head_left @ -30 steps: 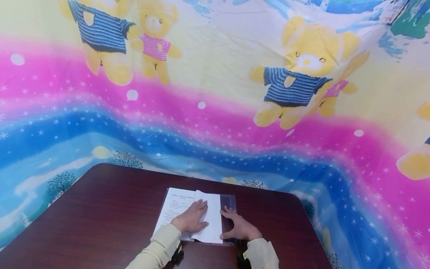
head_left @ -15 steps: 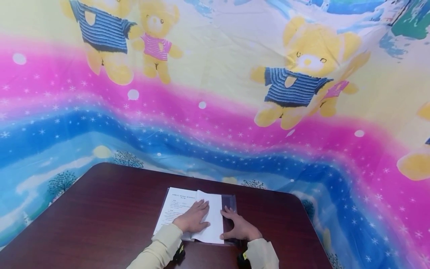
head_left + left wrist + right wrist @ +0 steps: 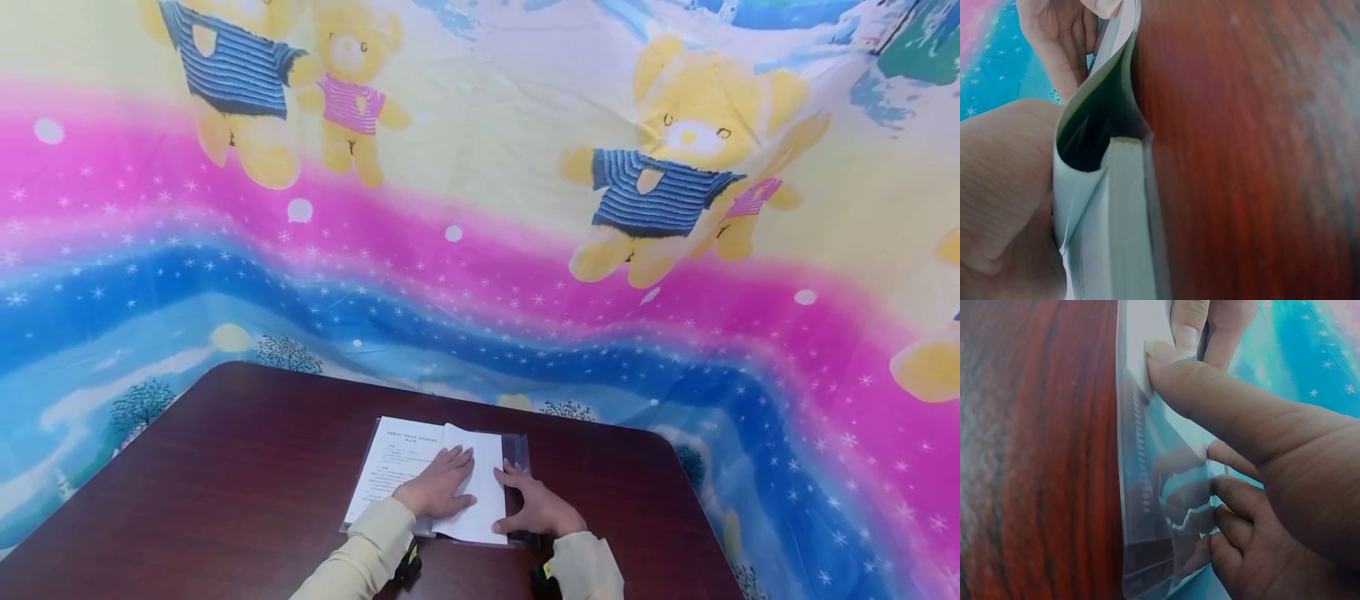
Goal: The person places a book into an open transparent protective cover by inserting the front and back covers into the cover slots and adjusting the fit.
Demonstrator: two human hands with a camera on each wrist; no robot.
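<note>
Dark wood worktop [image 3: 225, 483] carries a folded-over paper sheet [image 3: 480, 492], left hand [image 3: 438, 490] flat-fingered pressing its fold down, right hand [image 3: 538, 508] with spread fingers steadying the clear sleeve [image 3: 516, 454] beside it.

Left hand [image 3: 438, 492] presses folded paper [image 3: 468, 487]; right hand [image 3: 536, 508] rests on what looks like a clear sleeve [image 3: 516, 454].

A dark wooden table [image 3: 225, 467] stands before a bright teddy-bear printed cloth backdrop [image 3: 480, 208].
</note>
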